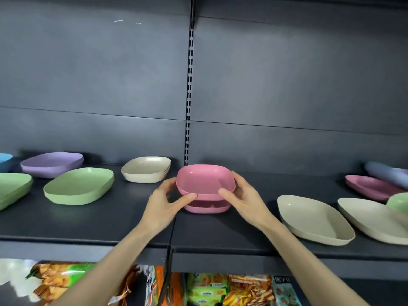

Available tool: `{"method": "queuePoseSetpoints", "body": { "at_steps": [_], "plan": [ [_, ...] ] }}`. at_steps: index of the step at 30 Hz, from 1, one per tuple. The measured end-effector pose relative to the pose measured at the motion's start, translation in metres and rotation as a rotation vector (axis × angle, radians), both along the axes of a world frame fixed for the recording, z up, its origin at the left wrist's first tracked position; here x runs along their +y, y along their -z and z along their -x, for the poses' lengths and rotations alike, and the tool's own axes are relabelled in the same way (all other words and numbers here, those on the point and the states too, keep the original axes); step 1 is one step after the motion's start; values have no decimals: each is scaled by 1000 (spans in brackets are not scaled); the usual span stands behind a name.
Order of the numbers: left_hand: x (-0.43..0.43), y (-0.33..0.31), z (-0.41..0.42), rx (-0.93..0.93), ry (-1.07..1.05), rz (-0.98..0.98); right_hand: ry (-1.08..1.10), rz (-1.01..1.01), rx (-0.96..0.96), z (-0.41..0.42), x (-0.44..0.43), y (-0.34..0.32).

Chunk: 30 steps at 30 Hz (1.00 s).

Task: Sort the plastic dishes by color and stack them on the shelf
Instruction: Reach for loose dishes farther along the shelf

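Both hands had a grip on the stack of pink rounded-square plastic dishes (pixel 205 181), mid-shelf; left hand (pixel 165 204) and right hand (pixel 245 199) pinched its sides, thumbs in front, fingers partly hidden behind it; it sat just over another pink plastic dish (pixel 207 208) on the dark grey shelf (pixel 110 224), touching or not, couldn't tell; light blue dish (pixel 5 161) far left was cut off; snack packets (pixel 209 290) below were too blurry to read

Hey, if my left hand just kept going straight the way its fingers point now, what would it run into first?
The pink dishes. The left hand grips their left edge, fingers aimed right and away into them, so nothing lies between. Past them is the right hand, gripping the opposite edge.
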<state>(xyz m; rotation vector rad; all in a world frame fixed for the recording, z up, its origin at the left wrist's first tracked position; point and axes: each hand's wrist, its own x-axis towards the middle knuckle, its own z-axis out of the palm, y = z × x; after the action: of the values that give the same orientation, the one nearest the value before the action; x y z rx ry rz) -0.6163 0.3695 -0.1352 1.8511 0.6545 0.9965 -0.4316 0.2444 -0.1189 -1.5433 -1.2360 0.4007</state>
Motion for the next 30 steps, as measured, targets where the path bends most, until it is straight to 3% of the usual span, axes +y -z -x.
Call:
{"method": "queuePoseSetpoints", "body": {
  "at_steps": [12, 23, 30],
  "plan": [
    [1, 7, 0, 169, -3, -84, 3, 180, -164, -4, -2, 10],
    [2, 6, 3, 270, 61, -98, -28, 212, -294, -1, -3, 10],
    [2, 2, 5, 395, 67, -111, -7, 278, -297, 3, -6, 3]
  ]
}}
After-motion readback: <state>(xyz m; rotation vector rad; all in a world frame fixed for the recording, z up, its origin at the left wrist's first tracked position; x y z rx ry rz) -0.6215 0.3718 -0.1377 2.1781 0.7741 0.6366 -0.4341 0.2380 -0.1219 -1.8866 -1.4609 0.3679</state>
